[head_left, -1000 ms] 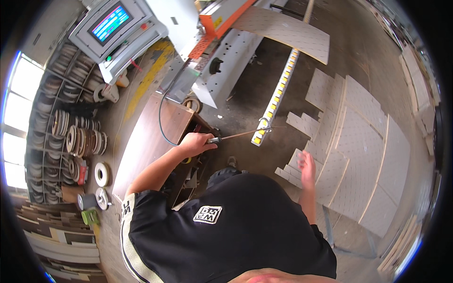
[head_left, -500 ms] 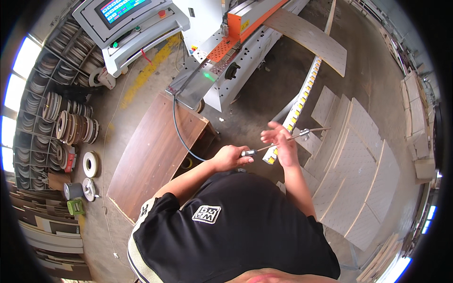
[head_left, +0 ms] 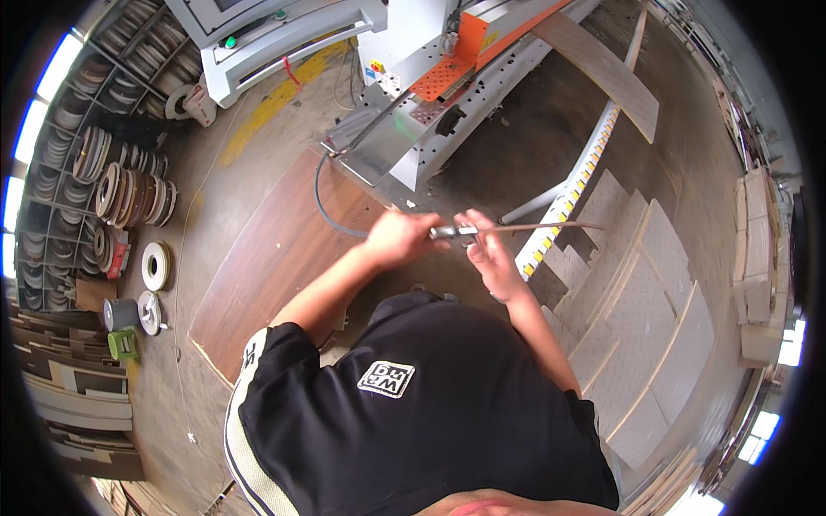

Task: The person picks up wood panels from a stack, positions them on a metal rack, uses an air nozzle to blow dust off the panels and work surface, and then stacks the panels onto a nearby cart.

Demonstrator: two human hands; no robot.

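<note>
My left hand (head_left: 400,239) is closed around the silver metal end (head_left: 443,232) of a thin tool in front of my chest. From that end a long, slim brown rod (head_left: 542,227) reaches out to the right, almost level. My right hand (head_left: 490,258) is at the rod's left part, thumb below and fingers above, close by the metal end. Its fingers are slightly smeared by motion, but they appear to pinch the rod there. A thin dark hose (head_left: 319,199) curves from the machine's near end and passes behind my left hand.
Ahead stands a machine with an orange guard (head_left: 469,43) and a grey control panel (head_left: 284,39). A brown wood-grain board (head_left: 267,258) lies at left, near racks of edge-banding rolls (head_left: 133,193). Right are a roller rail (head_left: 572,189) and stacked pale panels (head_left: 637,318).
Both hands have risen away from my body. My right hand has moved left, closer to my left hand, and the rod has turned more level. The view has shifted slightly.
</note>
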